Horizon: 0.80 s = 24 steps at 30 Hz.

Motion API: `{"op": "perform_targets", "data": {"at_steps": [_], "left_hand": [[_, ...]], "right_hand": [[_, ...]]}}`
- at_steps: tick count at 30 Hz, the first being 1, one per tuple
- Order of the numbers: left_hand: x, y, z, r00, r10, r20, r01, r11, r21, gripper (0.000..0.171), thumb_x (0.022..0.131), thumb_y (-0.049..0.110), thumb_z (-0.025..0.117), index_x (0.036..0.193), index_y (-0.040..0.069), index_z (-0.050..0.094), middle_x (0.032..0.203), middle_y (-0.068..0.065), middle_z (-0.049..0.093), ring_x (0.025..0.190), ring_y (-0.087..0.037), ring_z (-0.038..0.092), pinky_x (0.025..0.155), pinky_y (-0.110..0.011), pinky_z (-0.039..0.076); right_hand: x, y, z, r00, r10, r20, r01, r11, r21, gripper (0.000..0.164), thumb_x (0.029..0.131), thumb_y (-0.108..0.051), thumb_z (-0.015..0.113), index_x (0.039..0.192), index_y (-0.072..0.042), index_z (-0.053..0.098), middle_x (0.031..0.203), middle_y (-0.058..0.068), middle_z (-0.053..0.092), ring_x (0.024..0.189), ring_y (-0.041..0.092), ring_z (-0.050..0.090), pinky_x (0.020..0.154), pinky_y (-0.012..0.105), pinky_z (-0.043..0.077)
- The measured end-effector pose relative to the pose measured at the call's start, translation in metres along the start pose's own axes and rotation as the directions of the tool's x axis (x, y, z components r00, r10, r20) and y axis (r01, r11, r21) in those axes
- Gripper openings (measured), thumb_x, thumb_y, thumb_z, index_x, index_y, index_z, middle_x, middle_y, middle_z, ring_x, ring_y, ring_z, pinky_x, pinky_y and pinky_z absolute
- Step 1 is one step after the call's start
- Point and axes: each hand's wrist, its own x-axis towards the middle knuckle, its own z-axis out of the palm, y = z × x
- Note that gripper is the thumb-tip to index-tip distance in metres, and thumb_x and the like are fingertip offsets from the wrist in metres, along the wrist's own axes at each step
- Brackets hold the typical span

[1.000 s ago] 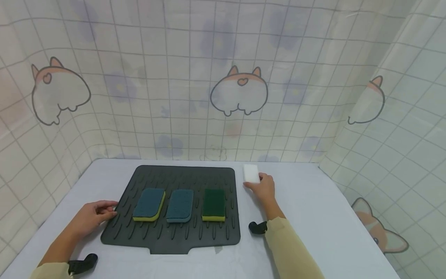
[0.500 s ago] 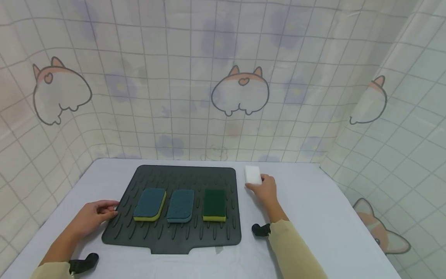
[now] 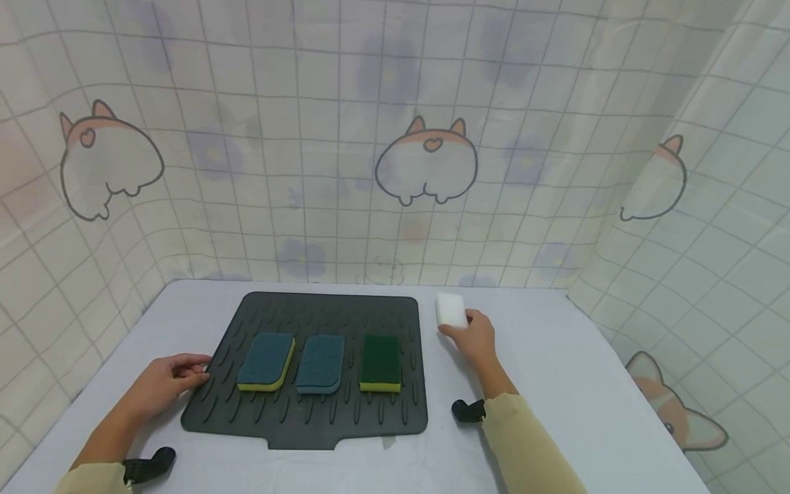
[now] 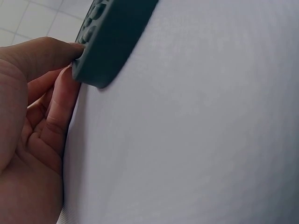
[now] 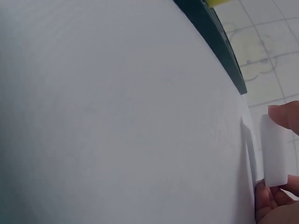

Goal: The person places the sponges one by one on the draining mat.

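A black ribbed mat (image 3: pixel 321 418) lies on the white table and carries a row of three sponges: two blue-topped ones (image 3: pixel 266 361) (image 3: pixel 320 363) and a green-topped one (image 3: pixel 380 361). My right hand (image 3: pixel 474 336) pinches a white sponge block (image 3: pixel 450 309) just off the mat's far right corner. In the right wrist view the white block (image 5: pixel 275 150) stands between a fingertip above and a thumb below. My left hand (image 3: pixel 165 382) is at the mat's left edge. In the left wrist view its fingers (image 4: pixel 51 88) pinch the mat's edge (image 4: pixel 110 42).
The table (image 3: pixel 555 384) is boxed in by a curtain printed with cartoon animals at the back and both sides. Bare tabletop stretches right of the mat and along the front edge. Black wrist mounts (image 3: pixel 467 410) (image 3: pixel 147 464) sit by both sleeves.
My right hand and the white block have edged slightly to the right. The left hand and the three sponges have stayed put.
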Motion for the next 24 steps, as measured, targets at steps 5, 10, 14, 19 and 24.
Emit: {"op": "perform_targets", "data": {"at_steps": [5,10,14,19,24], "left_hand": [[0.0005,-0.0014,0.0015,1.000,-0.006,-0.002,0.006,1.000,0.005,0.053,0.096,0.027,0.072,0.135,-0.008,0.060,0.100,-0.007,0.067,0.085,-0.013,0.055,0.067,-0.025,0.047],[0.0007,-0.0039,0.0009,1.000,-0.014,0.000,0.014,1.000,0.012,0.057,0.096,0.031,0.073,0.135,-0.008,0.059,0.100,-0.007,0.068,0.086,-0.015,0.056,0.068,-0.026,0.047],[0.0011,-0.0046,0.0008,1.000,-0.020,0.003,0.020,1.000,0.013,0.057,0.096,0.031,0.073,0.135,-0.008,0.059,0.102,-0.007,0.068,0.089,-0.016,0.057,0.069,-0.025,0.048],[0.0015,-0.0029,0.0009,1.000,-0.013,0.004,0.012,1.000,0.014,0.056,0.096,0.030,0.073,0.135,-0.008,0.059,0.101,-0.008,0.068,0.088,-0.017,0.056,0.068,-0.026,0.048],[0.0015,-0.0017,0.0004,1.000,-0.010,0.006,0.010,1.000,0.013,0.055,0.096,0.029,0.073,0.135,-0.008,0.059,0.101,-0.007,0.068,0.088,-0.016,0.056,0.067,-0.026,0.047]], "right_hand": [[-0.0004,0.0006,-0.0017,1.000,-0.014,0.000,0.014,1.000,-0.003,0.074,0.087,-0.033,0.079,0.142,0.006,0.048,0.140,0.027,0.056,0.124,0.042,0.055,0.103,0.057,0.048],[-0.0022,0.0001,-0.0044,1.000,-0.031,0.004,0.031,1.000,0.000,0.074,0.087,-0.033,0.079,0.142,0.006,0.049,0.139,0.027,0.056,0.124,0.041,0.056,0.102,0.056,0.048],[-0.0042,-0.0011,-0.0063,0.999,-0.033,0.019,0.033,0.999,-0.003,0.075,0.087,-0.033,0.078,0.143,0.007,0.047,0.141,0.027,0.055,0.124,0.042,0.055,0.101,0.056,0.048],[-0.0065,-0.0022,-0.0064,0.999,-0.028,0.043,0.027,1.000,0.002,0.075,0.088,-0.033,0.079,0.145,0.004,0.047,0.144,0.025,0.053,0.127,0.039,0.054,0.103,0.055,0.047],[-0.0095,-0.0054,-0.0062,0.997,-0.057,0.061,0.055,0.998,0.025,0.072,0.087,-0.032,0.080,0.143,0.002,0.050,0.143,0.023,0.056,0.125,0.037,0.056,0.103,0.054,0.049]]}}
